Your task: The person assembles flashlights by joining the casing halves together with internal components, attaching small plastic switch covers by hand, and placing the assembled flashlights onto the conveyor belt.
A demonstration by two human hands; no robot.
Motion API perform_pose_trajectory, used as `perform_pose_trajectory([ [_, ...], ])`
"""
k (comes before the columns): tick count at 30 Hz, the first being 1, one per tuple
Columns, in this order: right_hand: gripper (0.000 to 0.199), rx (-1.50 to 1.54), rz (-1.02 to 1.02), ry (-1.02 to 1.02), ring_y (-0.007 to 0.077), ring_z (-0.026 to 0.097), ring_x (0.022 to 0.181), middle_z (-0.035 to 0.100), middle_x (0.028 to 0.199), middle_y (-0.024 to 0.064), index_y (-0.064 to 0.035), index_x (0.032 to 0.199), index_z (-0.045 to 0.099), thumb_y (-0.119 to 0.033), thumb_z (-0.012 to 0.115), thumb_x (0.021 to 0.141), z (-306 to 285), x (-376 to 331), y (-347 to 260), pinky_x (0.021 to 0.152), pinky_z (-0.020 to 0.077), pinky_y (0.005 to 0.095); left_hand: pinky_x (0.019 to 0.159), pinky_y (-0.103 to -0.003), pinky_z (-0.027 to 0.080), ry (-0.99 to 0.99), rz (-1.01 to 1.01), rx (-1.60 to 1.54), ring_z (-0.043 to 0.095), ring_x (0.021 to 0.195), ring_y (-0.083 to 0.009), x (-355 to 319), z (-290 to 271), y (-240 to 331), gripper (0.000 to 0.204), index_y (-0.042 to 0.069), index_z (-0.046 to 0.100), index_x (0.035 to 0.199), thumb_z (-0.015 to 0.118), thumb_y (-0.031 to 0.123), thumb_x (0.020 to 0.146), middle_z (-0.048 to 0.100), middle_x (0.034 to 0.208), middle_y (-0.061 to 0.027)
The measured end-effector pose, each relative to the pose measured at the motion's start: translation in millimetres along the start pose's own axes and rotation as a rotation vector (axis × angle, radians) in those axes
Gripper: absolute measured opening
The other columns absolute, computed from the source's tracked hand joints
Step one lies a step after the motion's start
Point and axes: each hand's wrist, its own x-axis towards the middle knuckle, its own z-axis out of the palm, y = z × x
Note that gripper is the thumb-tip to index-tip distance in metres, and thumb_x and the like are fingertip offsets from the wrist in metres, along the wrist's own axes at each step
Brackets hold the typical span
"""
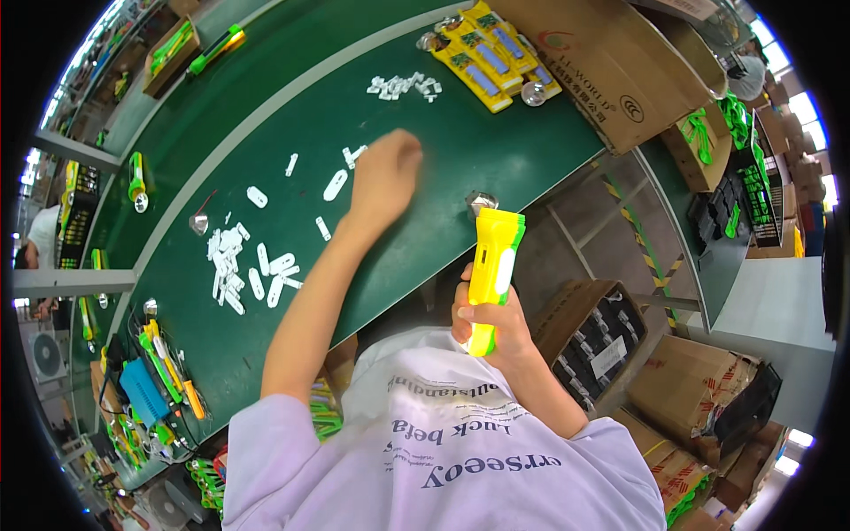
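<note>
The left hand point(386, 173) is stretched well forward over the green table point(443, 168), the arm nearly straight, the back of the hand turned up and the fingers curled down and bunched toward the tabletop among scattered small white plastic pieces point(335, 184); whether anything is pinched beneath them cannot be told, since the hand hides its own fingertips. The right hand point(485, 323) is drawn in close to the chest, elbow bent, fingers wrapped firmly round the lower body of a yellow flashlight point(492, 270). The flashlight stands nearly upright, lens end up and just over the near edge of the table, yellow with a white panel on its side and green trim at the head and base. Its base sits inside the closed right fist, with the upper half clear above the fingers. A denser cluster of white pieces point(232, 261) lies to the left of the reaching arm, and another small heap point(405, 86) lies farther out. Yellow packaged items point(485, 55) rest at the far side of the table beside a brown cardboard box point(584, 62). A blue tool and cables point(146, 389) lie at the near left edge.
</note>
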Motion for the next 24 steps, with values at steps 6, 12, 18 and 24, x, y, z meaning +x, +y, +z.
perform_pose_trajectory([
  [6,0.049,-0.023,-0.034,-0.003,0.0186,0.055,0.053,0.055,0.076,0.0080,-0.0036,0.113,0.046,0.008,0.067,0.070,8.6,-13.5,-2.7,0.051,0.0487,0.0334,0.073,-0.042,0.051,0.124,0.298,0.268,0.063,0.081,-0.0333,97.8,30.3,-26.3,0.012,0.002,0.071,0.093,0.067,0.009,0.085,0.062,0.087,-0.0152],
  [12,0.054,-0.033,-0.080,0.057,0.0199,0.057,0.052,0.055,0.077,0.0086,-0.0018,0.115,0.045,0.006,0.069,0.068,-13.6,-18.4,-5.2,0.049,0.0485,0.0338,0.074,-0.044,0.050,0.091,0.582,0.405,0.060,0.086,-0.0333,94.7,43.7,-26.7,0.003,0.004,0.064,0.082,0.066,0.006,0.082,0.059,0.087,-0.0138],
  [18,0.054,0.077,-0.060,0.013,0.0204,0.056,0.051,0.054,0.076,0.0087,-0.0030,0.117,0.045,0.005,0.067,0.068,-15.9,-11.9,-10.6,0.047,0.0455,0.0327,0.078,-0.042,0.051,-0.028,0.280,0.167,0.063,0.085,-0.0334,72.3,33.9,-16.8,0.018,0.001,0.066,0.099,0.065,0.003,0.081,0.065,0.087,-0.0153],
  [24,0.051,0.159,0.015,-0.173,0.0196,0.055,0.055,0.054,0.077,0.0090,-0.0045,0.115,0.046,0.000,0.069,0.070,-17.2,-2.9,-13.0,0.050,0.0470,0.0332,0.075,-0.023,0.051,-0.404,-0.270,-0.547,0.061,0.079,-0.0082,-23.0,-12.8,72.3,0.008,0.001,0.068,0.091,0.071,0.002,0.084,0.066,0.084,-0.0030],
])
